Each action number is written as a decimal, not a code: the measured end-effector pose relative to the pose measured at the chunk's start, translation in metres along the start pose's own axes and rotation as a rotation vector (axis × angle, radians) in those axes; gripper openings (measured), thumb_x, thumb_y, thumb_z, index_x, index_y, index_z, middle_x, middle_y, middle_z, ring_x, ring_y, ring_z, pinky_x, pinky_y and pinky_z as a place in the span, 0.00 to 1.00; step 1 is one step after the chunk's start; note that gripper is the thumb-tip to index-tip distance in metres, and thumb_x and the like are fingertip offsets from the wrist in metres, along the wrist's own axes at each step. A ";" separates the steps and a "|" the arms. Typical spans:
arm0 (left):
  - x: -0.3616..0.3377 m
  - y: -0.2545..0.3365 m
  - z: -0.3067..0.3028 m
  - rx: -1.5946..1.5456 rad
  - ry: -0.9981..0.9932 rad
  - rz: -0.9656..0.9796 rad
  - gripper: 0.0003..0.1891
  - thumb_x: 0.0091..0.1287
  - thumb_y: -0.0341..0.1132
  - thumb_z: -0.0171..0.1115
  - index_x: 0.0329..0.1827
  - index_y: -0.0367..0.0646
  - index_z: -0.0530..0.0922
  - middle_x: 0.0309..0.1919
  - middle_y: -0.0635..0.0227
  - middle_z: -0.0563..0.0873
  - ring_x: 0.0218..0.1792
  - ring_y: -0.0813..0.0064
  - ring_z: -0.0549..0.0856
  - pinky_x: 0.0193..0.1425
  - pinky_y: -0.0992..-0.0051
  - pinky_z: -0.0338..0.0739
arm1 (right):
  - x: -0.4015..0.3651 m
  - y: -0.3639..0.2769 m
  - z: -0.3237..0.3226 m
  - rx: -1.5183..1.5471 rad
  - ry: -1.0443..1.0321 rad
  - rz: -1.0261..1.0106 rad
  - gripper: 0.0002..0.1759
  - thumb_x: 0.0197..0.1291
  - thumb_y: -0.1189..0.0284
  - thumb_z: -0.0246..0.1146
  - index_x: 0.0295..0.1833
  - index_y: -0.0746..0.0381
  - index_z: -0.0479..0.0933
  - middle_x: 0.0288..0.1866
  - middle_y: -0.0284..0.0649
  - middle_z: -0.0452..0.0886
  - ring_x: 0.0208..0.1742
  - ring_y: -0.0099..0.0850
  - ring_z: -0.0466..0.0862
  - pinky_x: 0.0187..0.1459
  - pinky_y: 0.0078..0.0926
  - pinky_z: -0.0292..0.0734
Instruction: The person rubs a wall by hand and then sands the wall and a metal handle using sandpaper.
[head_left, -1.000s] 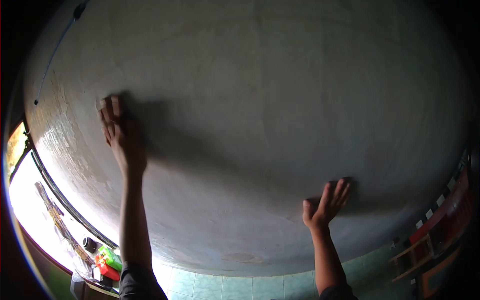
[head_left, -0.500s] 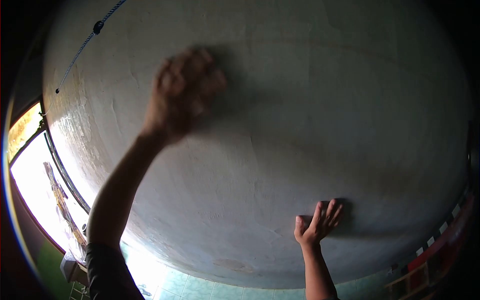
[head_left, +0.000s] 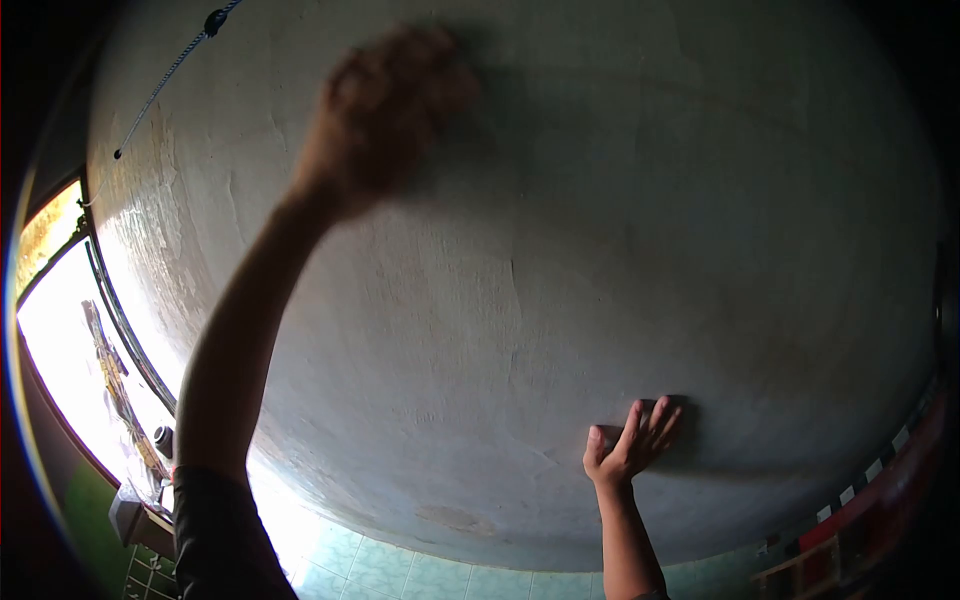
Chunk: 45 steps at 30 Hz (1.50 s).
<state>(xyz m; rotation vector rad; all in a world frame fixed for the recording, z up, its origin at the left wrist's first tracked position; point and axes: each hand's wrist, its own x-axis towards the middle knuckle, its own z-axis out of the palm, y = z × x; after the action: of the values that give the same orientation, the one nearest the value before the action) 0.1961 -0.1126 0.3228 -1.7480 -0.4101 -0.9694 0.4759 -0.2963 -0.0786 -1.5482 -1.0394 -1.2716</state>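
Head view: the wall [head_left: 600, 250] takes up most of the space ahead. The right hand [head_left: 630, 445] rests low on it, fingers spread, gripping nothing visible. The left hand [head_left: 395, 110] is high up, on the wall or just off it; blur means I cannot tell whether it holds anything. The wall looks rigid and fixed, with no edge to grasp, so a flat palm suits it. The flaking patch [head_left: 165, 230] looks brittle, poor for pressing.
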 end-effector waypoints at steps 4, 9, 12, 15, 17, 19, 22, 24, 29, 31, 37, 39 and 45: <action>0.002 -0.011 0.014 0.046 0.307 -0.188 0.29 0.80 0.48 0.53 0.84 0.70 0.60 0.84 0.76 0.59 0.85 0.67 0.53 0.88 0.51 0.44 | 0.002 -0.002 -0.003 -0.021 -0.026 -0.006 0.41 0.73 0.44 0.51 0.82 0.57 0.61 0.85 0.56 0.56 0.83 0.69 0.55 0.75 0.72 0.49; -0.059 0.123 -0.018 -0.151 -0.224 0.501 0.36 0.68 0.55 0.67 0.79 0.80 0.64 0.84 0.82 0.58 0.85 0.63 0.52 0.87 0.42 0.43 | 0.005 -0.001 -0.006 -0.026 -0.035 -0.035 0.41 0.74 0.47 0.51 0.82 0.61 0.59 0.85 0.59 0.55 0.82 0.71 0.54 0.75 0.73 0.49; -0.075 0.105 0.002 -0.126 -0.058 0.644 0.32 0.74 0.54 0.59 0.80 0.83 0.61 0.84 0.86 0.57 0.85 0.70 0.51 0.89 0.50 0.40 | 0.007 0.000 -0.008 -0.043 -0.049 -0.044 0.41 0.74 0.47 0.51 0.82 0.62 0.60 0.85 0.60 0.55 0.82 0.71 0.54 0.75 0.73 0.48; -0.040 0.059 -0.026 0.081 -0.270 0.329 0.31 0.76 0.49 0.58 0.79 0.85 0.60 0.83 0.86 0.60 0.85 0.72 0.55 0.89 0.53 0.46 | 0.007 -0.001 -0.007 -0.011 -0.040 -0.014 0.41 0.73 0.44 0.51 0.84 0.55 0.58 0.86 0.55 0.55 0.83 0.67 0.53 0.76 0.74 0.47; -0.026 0.007 -0.008 0.051 0.009 0.016 0.28 0.77 0.45 0.60 0.79 0.74 0.67 0.84 0.78 0.61 0.84 0.69 0.56 0.87 0.51 0.46 | 0.008 -0.001 -0.009 -0.002 -0.065 -0.001 0.41 0.74 0.44 0.51 0.84 0.55 0.57 0.87 0.54 0.52 0.84 0.67 0.52 0.77 0.72 0.46; -0.031 -0.014 0.012 -0.095 0.261 -0.177 0.27 0.76 0.46 0.61 0.78 0.70 0.71 0.82 0.75 0.66 0.84 0.64 0.59 0.85 0.49 0.48 | 0.008 -0.002 -0.013 0.001 -0.093 0.017 0.42 0.74 0.44 0.51 0.85 0.55 0.56 0.87 0.54 0.51 0.84 0.66 0.52 0.77 0.72 0.46; -0.038 0.029 0.006 -0.121 0.243 -0.293 0.26 0.75 0.44 0.63 0.77 0.70 0.72 0.81 0.74 0.67 0.83 0.58 0.59 0.84 0.45 0.48 | 0.007 -0.001 -0.023 0.080 -0.173 0.044 0.40 0.77 0.44 0.45 0.85 0.55 0.54 0.88 0.52 0.48 0.85 0.66 0.49 0.79 0.69 0.43; -0.060 0.086 -0.016 -0.128 -0.120 -0.014 0.30 0.71 0.49 0.67 0.76 0.74 0.70 0.82 0.77 0.62 0.84 0.61 0.55 0.86 0.43 0.46 | 0.012 0.002 -0.029 0.126 -0.207 0.036 0.39 0.78 0.45 0.43 0.86 0.55 0.53 0.88 0.51 0.48 0.85 0.65 0.48 0.79 0.68 0.42; -0.132 0.092 0.013 -0.255 -0.209 0.725 0.33 0.77 0.55 0.55 0.83 0.83 0.53 0.86 0.83 0.52 0.86 0.69 0.48 0.89 0.50 0.42 | 0.016 0.017 -0.050 0.151 -0.368 -0.004 0.39 0.79 0.45 0.38 0.86 0.55 0.53 0.89 0.48 0.47 0.86 0.62 0.46 0.81 0.66 0.39; -0.108 0.059 -0.015 -0.110 -0.354 0.402 0.33 0.75 0.49 0.62 0.81 0.81 0.60 0.85 0.84 0.56 0.85 0.70 0.53 0.88 0.50 0.48 | 0.022 0.024 -0.057 0.113 -0.382 -0.023 0.38 0.79 0.46 0.39 0.86 0.56 0.53 0.89 0.49 0.46 0.86 0.62 0.45 0.81 0.65 0.39; -0.076 0.057 0.004 -0.174 0.149 -0.514 0.33 0.73 0.47 0.65 0.81 0.71 0.65 0.84 0.80 0.59 0.85 0.67 0.52 0.86 0.45 0.45 | 0.085 0.055 -0.063 0.071 -0.115 0.068 0.37 0.79 0.52 0.44 0.85 0.58 0.53 0.89 0.51 0.45 0.87 0.60 0.42 0.82 0.63 0.38; -0.075 0.114 -0.022 -0.034 -0.236 -0.163 0.32 0.73 0.50 0.64 0.80 0.74 0.66 0.83 0.80 0.60 0.85 0.66 0.54 0.85 0.43 0.46 | 0.116 0.068 -0.064 0.077 -0.029 0.091 0.36 0.79 0.53 0.45 0.85 0.59 0.53 0.89 0.52 0.46 0.87 0.60 0.42 0.82 0.62 0.39; -0.004 0.093 -0.024 0.001 -0.031 -0.123 0.30 0.75 0.50 0.62 0.80 0.73 0.66 0.83 0.75 0.60 0.84 0.65 0.55 0.85 0.46 0.47 | 0.193 0.143 -0.074 -0.002 0.063 -0.031 0.36 0.79 0.51 0.44 0.85 0.56 0.54 0.88 0.50 0.48 0.87 0.56 0.48 0.81 0.61 0.45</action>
<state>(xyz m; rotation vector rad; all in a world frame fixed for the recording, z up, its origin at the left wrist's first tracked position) 0.2464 -0.1697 0.2646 -1.7549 -0.5432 -1.0297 0.6175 -0.3930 0.1050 -1.4896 -1.0258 -1.3349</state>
